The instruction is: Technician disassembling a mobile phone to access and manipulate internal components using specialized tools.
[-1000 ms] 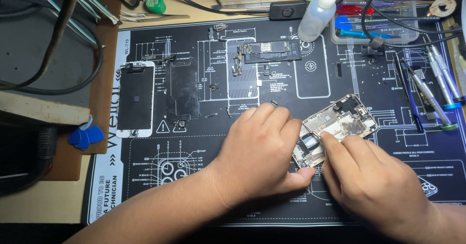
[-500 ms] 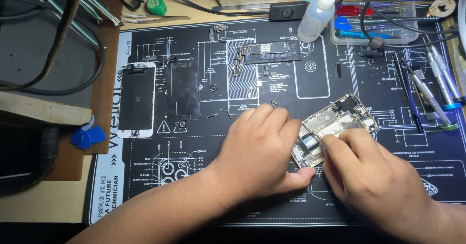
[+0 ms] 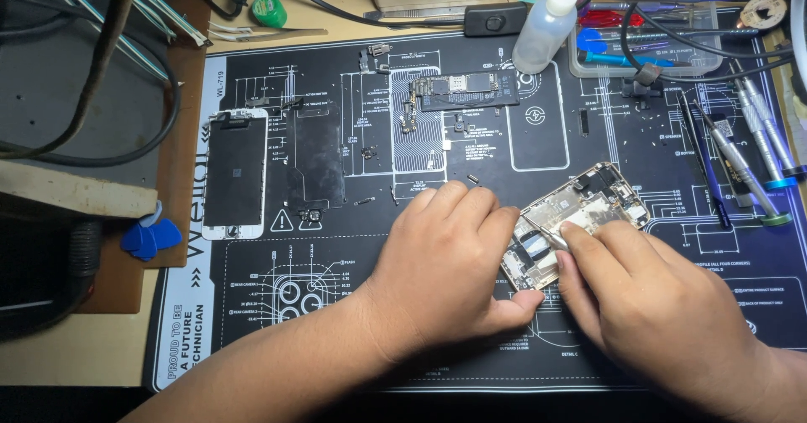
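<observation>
Nearest the camera, both forearms come in from the bottom edge over a dark repair mat [image 3: 471,137] printed with white diagrams, which covers most of the surface. The left hand [image 3: 445,263] lies palm down on the mat, fingers curled, its thumb tip pressed against the near corner of an opened phone housing [image 3: 580,217], steadying it; its grip is closed loosely against the housing's left edge rather than around it. The right hand [image 3: 647,297] sits just beside it on the right, fingertips pressed together and pinching a thin metal tool [image 3: 546,232] whose tip rests inside the housing near its middle. The housing lies flat and slanted on the mat, between the two hands, its far end pointing up and to the right. Farther left, a detached phone screen [image 3: 235,175] and a dark metal shield plate [image 3: 313,158] lie side by side, with blue plastic picks [image 3: 150,238] off the mat's left edge. Beyond the hands, a long logic board [image 3: 461,91] rests near the mat's top centre. To the right, several screwdrivers [image 3: 744,166] lie roughly parallel. At the far edge stand a small clear squeeze bottle [image 3: 545,29] and a clear parts tray [image 3: 647,40].
</observation>
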